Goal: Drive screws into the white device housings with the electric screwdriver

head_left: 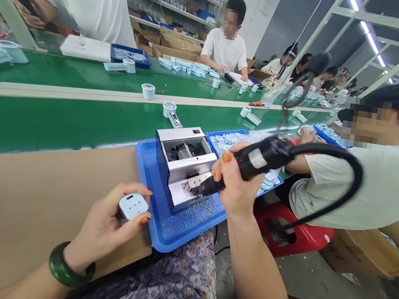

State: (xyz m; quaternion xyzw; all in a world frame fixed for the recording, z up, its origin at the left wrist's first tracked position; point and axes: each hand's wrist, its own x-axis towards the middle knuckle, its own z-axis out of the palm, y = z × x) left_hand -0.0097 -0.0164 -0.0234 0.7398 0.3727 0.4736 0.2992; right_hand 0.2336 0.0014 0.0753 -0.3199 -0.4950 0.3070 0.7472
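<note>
My left hand (105, 228) grips a small white plastic housing (133, 206) with several holes in its face, held up over the tan bench. My right hand (236, 175) is closed around a black electric screwdriver (260, 158), whose curved cord rises to the right. Its tip rests at the front rail of a metal screw feeder (182, 159), which stands on a blue plastic tray (152, 197). Loose small screws (201, 210) lie scattered on the tray around the feeder's front. A jade bangle (69, 265) circles my left wrist.
A second blue tray (227, 141) of white parts sits behind the feeder. Beyond it runs a green conveyor belt (56, 121) carrying small white spools (148, 91). A co-worker (372, 182) sits on a red stool (296, 230) at right, beside cardboard boxes (368, 252).
</note>
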